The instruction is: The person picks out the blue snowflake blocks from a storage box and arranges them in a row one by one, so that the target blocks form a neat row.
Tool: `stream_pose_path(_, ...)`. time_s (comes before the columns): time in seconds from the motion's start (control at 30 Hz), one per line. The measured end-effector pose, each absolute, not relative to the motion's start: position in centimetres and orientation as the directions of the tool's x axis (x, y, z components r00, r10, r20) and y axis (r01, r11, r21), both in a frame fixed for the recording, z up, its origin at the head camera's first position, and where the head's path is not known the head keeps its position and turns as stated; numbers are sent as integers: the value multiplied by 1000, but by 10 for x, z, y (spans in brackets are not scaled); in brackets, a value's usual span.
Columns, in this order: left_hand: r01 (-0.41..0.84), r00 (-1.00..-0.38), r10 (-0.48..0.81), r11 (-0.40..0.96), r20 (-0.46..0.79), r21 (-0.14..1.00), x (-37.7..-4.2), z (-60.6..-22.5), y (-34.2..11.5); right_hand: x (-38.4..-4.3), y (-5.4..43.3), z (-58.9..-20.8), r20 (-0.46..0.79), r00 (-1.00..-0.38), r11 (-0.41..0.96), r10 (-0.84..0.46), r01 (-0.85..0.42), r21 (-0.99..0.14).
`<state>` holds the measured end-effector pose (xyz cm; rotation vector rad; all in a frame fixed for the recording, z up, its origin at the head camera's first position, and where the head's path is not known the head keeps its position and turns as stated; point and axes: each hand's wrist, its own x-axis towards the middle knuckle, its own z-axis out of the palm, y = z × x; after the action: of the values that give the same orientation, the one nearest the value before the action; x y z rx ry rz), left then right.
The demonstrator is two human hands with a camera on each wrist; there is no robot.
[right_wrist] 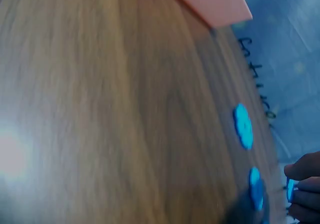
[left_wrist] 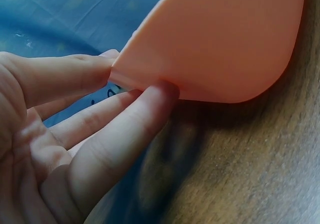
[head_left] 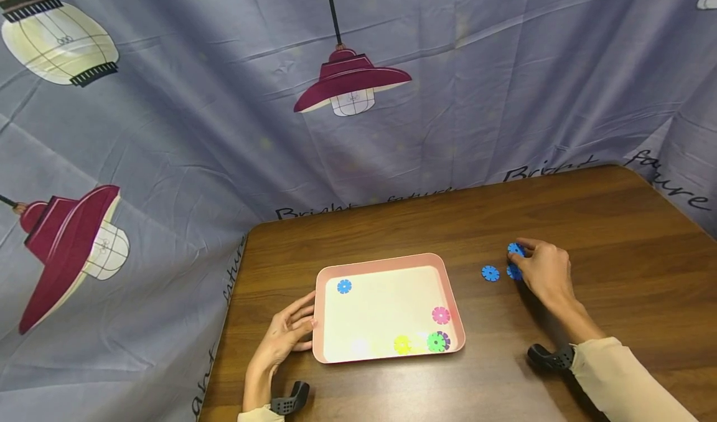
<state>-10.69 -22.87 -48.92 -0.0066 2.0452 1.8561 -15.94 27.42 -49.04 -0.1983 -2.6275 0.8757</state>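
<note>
A pink tray (head_left: 319, 310) with a white bottom lies on the wooden table. My left hand (head_left: 284, 333) is at its left side, with nearly straight fingers touching the outer wall (left_wrist: 220, 44). To the right of the tray, my right hand (head_left: 546, 276) pinches a blue notched plastic disc (head_left: 516, 248) between thumb and fingers. That disc (right_wrist: 290, 190) appears edge-on in the right wrist view. Two more blue discs lie on the table: one (head_left: 490, 273) left of the hand, another (head_left: 513, 272) partly hidden under its fingers.
Inside the tray are a blue disc (head_left: 344, 286), a pink one (head_left: 440, 315), a yellow one (head_left: 402, 345) and a green one (head_left: 436, 342) overlapping a purple one (head_left: 446, 340). A lamp-printed curtain (head_left: 252, 129) hangs along the table's far and left edges.
</note>
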Motion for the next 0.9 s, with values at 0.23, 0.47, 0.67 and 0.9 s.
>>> stream_pose_path(0.23, -258, -929, 235, 141, -286, 956, -107, -490, -229, -154, 298, -493, 276, -920, 809, 277, 68, -584)
stream_pose_path(0.47, -254, -931, 235, 129, -278, 959, -106, -491, -228, -148, 320, -495, 240, -922, 807, 305, 116, -579)
stream_pose_path(0.67, -230, -938, 232, 139, -258, 963, -105, -492, -228, -143, 335, -497, 233, -922, 819, 309, 133, -558)
stream_pose_path(0.9, -235, -937, 234, 127, -260, 964, -106, -491, -228, -136, 346, -502, 187, -936, 824, 297, 153, -545)
